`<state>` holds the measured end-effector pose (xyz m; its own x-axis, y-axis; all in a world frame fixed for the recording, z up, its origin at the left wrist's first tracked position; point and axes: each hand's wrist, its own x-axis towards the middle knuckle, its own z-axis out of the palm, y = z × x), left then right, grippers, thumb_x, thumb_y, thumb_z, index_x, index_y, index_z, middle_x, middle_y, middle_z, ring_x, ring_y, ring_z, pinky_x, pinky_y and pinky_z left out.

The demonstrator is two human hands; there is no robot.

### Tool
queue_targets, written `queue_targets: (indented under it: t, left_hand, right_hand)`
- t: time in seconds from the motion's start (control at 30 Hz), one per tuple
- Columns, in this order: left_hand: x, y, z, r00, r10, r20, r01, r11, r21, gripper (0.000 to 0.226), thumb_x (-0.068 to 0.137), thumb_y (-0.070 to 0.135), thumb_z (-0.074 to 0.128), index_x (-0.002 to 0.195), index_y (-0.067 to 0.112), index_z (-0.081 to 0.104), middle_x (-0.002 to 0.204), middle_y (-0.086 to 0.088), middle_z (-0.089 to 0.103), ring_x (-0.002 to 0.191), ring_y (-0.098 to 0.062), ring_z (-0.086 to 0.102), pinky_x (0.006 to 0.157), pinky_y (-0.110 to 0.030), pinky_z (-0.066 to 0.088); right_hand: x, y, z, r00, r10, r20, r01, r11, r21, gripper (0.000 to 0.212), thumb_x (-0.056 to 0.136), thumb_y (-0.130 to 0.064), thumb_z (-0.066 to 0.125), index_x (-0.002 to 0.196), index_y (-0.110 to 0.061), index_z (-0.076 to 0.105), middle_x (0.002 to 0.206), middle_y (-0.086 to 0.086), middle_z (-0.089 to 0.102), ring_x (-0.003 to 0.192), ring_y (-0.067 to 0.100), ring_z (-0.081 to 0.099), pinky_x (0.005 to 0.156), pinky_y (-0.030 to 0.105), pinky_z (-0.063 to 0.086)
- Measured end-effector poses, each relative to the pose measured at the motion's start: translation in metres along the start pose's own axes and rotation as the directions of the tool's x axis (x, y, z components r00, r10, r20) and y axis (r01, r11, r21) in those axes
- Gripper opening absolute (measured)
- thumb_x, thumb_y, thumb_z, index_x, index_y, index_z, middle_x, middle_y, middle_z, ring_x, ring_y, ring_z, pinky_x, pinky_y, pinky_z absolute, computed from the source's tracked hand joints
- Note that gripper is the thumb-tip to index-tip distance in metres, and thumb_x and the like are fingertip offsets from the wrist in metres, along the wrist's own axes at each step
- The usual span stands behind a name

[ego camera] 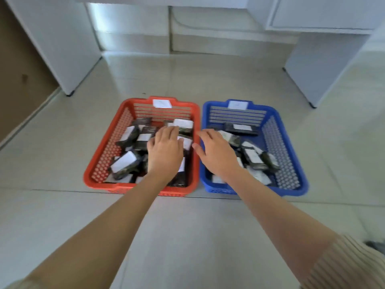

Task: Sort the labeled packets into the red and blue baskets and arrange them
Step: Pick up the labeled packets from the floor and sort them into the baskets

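A red basket (pixel 108 155) and a blue basket (pixel 289 163) stand side by side on the floor, each with a white label on its far rim. Both hold several dark packets with white labels, such as one in the red basket (pixel 125 162) and one in the blue basket (pixel 241 127). My left hand (pixel 164 151) is spread palm-down over the packets in the right half of the red basket, fingers apart. My right hand (pixel 216 153) hovers over the blue basket's left edge, fingers spread, with nothing in it. The packets under both hands are partly hidden.
The baskets sit on pale floor tiles (pixel 187 236). White cabinets stand behind: one at the left (pixel 62 49), one at the right (pixel 320 65). A brown wall panel (pixel 18 80) runs along the far left.
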<state>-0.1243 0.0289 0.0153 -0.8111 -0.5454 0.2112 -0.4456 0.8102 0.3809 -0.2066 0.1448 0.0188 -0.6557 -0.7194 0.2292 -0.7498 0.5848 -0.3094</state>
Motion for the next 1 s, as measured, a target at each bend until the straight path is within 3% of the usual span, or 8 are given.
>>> queue_targets:
  t: [0.13,0.23,0.37,0.5,0.63,0.7,0.87,1.0]
  left_hand:
    - [-0.016,0.085,0.030,0.962,0.271,0.015,-0.269,0.961,-0.062,0.051,0.089,0.036,0.026,0.119,0.011,0.059,0.121,-0.007,0.060,0.115,-0.027,0.053,0.089,-0.044,0.042]
    - [-0.031,0.142,0.055,0.893,0.446,0.060,-0.437,0.892,-0.118,0.049,0.084,0.037,0.028,0.109,0.013,0.064,0.109,-0.006,0.064,0.105,-0.029,0.057,0.081,-0.042,0.045]
    - [-0.061,0.211,0.088,0.703,0.694,0.156,-0.672,0.720,-0.175,0.041,0.082,0.034,0.036,0.097,0.012,0.067,0.090,-0.008,0.067,0.086,-0.030,0.063,0.070,-0.038,0.049]
    - [-0.101,0.260,0.122,0.509,0.832,0.219,-0.806,0.550,-0.217,0.035,0.083,0.035,0.043,0.097,0.016,0.069,0.092,-0.003,0.068,0.092,-0.024,0.065,0.079,-0.036,0.045]
    - [-0.137,0.295,0.157,0.264,0.825,0.500,-0.840,0.451,-0.302,0.042,0.092,0.036,0.049,0.132,0.023,0.048,0.133,0.002,0.048,0.125,-0.018,0.043,0.098,-0.033,0.029]
    - [-0.151,0.309,0.169,0.174,0.803,0.569,-0.831,0.430,-0.353,0.047,0.091,0.036,0.052,0.135,0.025,0.043,0.137,0.003,0.043,0.124,-0.019,0.042,0.097,-0.032,0.033]
    - [-0.163,0.324,0.187,0.123,0.787,0.604,-0.752,0.472,-0.461,0.040,0.086,0.028,0.062,0.124,0.027,0.051,0.139,0.011,0.039,0.118,-0.016,0.041,0.095,-0.035,0.040]
    - [-0.153,0.333,0.187,0.129,0.738,0.662,-0.693,0.545,-0.472,0.045,0.076,0.025,0.073,0.115,0.024,0.051,0.119,0.005,0.047,0.106,-0.019,0.043,0.080,-0.029,0.039]
  right_hand:
    - [-0.068,0.073,-0.038,0.985,0.140,-0.106,-0.148,0.986,-0.073,0.043,0.088,-0.032,0.045,0.111,-0.002,0.064,0.110,0.016,0.066,0.101,0.034,0.062,0.089,0.046,0.051]
    - [-0.130,0.128,-0.063,0.941,0.290,-0.172,-0.314,0.941,-0.130,0.041,0.083,-0.034,0.042,0.100,-0.006,0.067,0.098,0.011,0.068,0.087,0.032,0.066,0.080,0.041,0.053]
    - [-0.220,0.195,-0.076,0.853,0.481,-0.202,-0.513,0.844,-0.156,0.044,0.086,-0.037,0.041,0.102,-0.005,0.067,0.099,0.013,0.068,0.091,0.034,0.065,0.081,0.040,0.052]
    - [-0.296,0.233,-0.088,0.732,0.665,-0.150,-0.680,0.698,-0.223,0.039,0.093,-0.032,0.045,0.119,-0.007,0.058,0.118,0.011,0.060,0.110,0.033,0.055,0.090,0.040,0.044]
    - [-0.358,0.247,-0.096,0.480,0.877,0.018,-0.860,0.475,-0.185,0.052,0.093,-0.040,0.049,0.135,-0.012,0.038,0.132,0.010,0.043,0.121,0.028,0.041,0.091,0.039,0.043]
    - [-0.374,0.250,-0.099,0.439,0.896,0.071,-0.886,0.445,-0.132,0.055,0.090,-0.044,0.054,0.131,-0.011,0.040,0.127,0.010,0.046,0.117,0.027,0.043,0.090,0.037,0.043]
    - [-0.391,0.257,-0.112,0.316,0.948,-0.037,-0.948,0.317,0.030,0.042,0.080,-0.044,0.063,0.101,-0.010,0.052,0.096,0.008,0.061,0.081,0.023,0.056,0.061,0.031,0.041]
    - [-0.396,0.258,-0.123,0.216,0.971,-0.099,-0.954,0.232,0.188,0.038,0.078,-0.042,0.063,0.100,-0.012,0.056,0.089,0.002,0.064,0.075,0.020,0.060,0.062,0.031,0.049]
